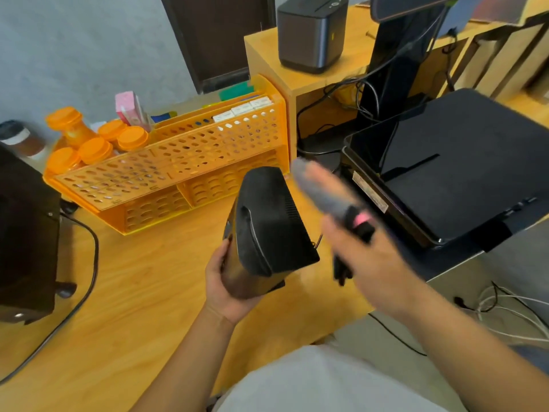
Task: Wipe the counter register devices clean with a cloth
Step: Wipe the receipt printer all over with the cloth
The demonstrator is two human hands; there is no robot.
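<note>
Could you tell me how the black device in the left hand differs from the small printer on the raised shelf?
The black device is lifted off the counter, tilted in the left hand; the small printer stands upright on the raised shelf, untouched. The device is matte black with side vents; the printer is grey with a top slot. Both are compact, dark, boxy units.

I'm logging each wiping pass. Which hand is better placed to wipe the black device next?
Right. The right hand already carries the grey cloth beside the black device, while the left hand grips its base.
</note>
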